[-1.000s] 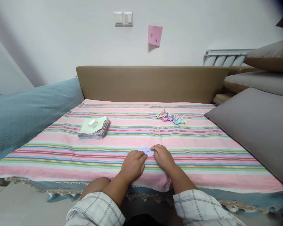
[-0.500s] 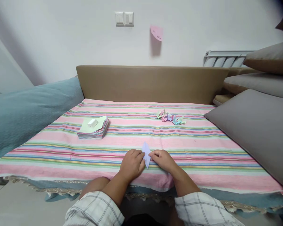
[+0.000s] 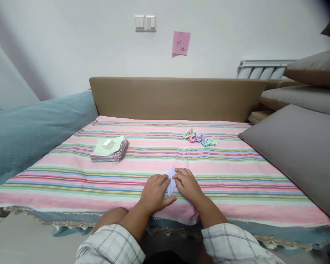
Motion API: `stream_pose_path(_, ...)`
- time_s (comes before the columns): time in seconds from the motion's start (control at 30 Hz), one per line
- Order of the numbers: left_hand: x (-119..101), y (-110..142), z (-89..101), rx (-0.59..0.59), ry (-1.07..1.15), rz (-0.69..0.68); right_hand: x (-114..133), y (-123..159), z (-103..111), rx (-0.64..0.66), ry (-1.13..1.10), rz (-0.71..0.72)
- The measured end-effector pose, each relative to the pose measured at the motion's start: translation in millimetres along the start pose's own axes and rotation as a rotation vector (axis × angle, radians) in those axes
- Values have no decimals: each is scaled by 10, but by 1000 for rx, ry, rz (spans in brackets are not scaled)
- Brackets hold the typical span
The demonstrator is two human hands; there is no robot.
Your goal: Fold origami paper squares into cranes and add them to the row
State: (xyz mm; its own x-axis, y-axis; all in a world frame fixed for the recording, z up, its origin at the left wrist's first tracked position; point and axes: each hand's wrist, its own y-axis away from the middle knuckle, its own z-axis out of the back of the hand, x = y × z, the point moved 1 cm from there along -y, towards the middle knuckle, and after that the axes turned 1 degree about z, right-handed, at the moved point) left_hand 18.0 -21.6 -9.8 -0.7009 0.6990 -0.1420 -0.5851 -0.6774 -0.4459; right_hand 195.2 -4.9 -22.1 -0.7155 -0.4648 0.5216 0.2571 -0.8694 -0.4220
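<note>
A small lilac folded paper (image 3: 171,180) lies on the striped cloth (image 3: 236,176) near its front edge, long axis running away from me. My left hand (image 3: 154,192) presses its left side with curled fingers. My right hand (image 3: 187,184) pinches its right side, fingertips on the upper edge. Both hands touch the paper and nearly touch each other.
A stack of coloured paper squares (image 3: 110,150) with a small white block (image 3: 108,143) on top sits at the left. Several folded paper cranes (image 3: 199,137) lie farther back. Grey cushions (image 3: 297,146) lie on the right, a teal blanket (image 3: 30,132) on the left, a tan headboard (image 3: 176,97) behind.
The lilac paper lay flat and sideways a second ago; it has been turned lengthwise. Both hands have closed in on it and pressed it to the cloth.
</note>
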Motion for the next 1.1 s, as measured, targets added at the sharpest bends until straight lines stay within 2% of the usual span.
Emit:
stream_pose_path(0.33, 5, 6, 20, -17, 13, -48, 44, -32, -15, 42, -2, 42)
stream_pose_path(0.73, 53, -3, -55, -30, 6, 65, 50, 33, 83, 159, -11, 27)
stream_pose_path(0.97, 91, -29, -52, 9, 103, 121, 93, 39, 124, 94, 84, 50)
stream_pose_path(1.1, 79, -39, -10, 18, 142, 150, 93, 24, 116, 154, 84, 39)
